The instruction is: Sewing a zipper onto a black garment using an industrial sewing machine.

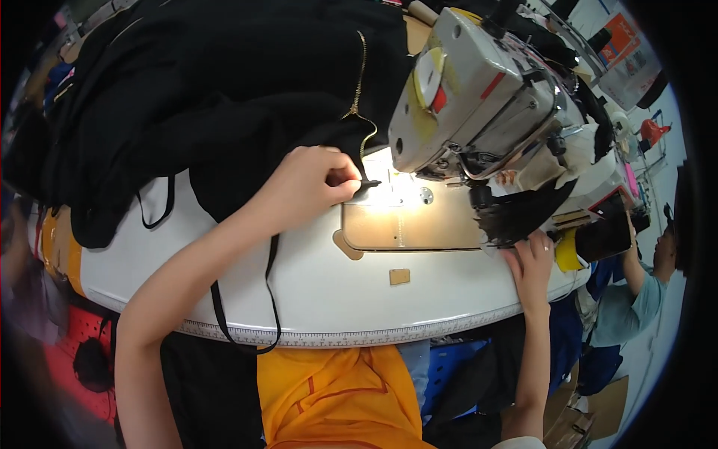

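Observation:
My left hand (325, 176) pinches the black garment (187, 82) at the lower end of its gold-toothed zipper (357, 86), just left of the lit needle plate (410, 196) of a white sewing machine (486, 90). Black straps (273, 295) trail from the garment over the table edge. My right hand (531, 266) lies on the table at the machine's right, below a dark hanging scrap (523, 213), its fingers stretched out and slightly bent, holding nothing I can see.
The white table (329, 292) has a measuring tape along its curved front edge. Further machine parts and a yellow object (568, 254) are at the right, where a co-worker in a light teal top (628, 310) sits. A red perforated crate (90, 352) stands at lower left.

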`<action>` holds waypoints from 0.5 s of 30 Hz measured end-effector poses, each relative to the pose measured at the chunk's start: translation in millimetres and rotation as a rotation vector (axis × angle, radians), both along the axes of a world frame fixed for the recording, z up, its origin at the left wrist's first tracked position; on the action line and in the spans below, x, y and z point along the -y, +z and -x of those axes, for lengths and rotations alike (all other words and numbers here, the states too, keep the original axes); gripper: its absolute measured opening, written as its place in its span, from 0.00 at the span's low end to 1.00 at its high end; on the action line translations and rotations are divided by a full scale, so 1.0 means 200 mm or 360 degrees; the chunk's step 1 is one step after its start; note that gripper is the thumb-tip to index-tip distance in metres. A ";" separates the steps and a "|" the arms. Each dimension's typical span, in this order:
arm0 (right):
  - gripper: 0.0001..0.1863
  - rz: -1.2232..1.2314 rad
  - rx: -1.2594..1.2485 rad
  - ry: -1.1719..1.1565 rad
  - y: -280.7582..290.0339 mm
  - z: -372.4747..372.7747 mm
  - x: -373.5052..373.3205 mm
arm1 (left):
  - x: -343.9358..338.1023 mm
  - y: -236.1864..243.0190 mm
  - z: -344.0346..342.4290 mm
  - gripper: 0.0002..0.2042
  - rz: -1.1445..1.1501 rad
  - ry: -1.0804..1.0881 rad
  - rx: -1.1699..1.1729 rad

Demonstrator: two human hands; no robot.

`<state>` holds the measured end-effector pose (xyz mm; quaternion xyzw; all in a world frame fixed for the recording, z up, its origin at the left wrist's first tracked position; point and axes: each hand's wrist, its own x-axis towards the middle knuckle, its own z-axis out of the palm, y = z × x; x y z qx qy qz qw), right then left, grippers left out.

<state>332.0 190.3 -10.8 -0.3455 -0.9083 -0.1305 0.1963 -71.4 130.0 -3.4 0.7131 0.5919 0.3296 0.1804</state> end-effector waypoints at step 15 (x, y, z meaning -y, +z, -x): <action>0.23 0.0419 -0.0136 0.1051 -0.01 0.84 0.14 | 0.14 0.00 -0.06 0.17 -0.0483 -0.0232 -0.0906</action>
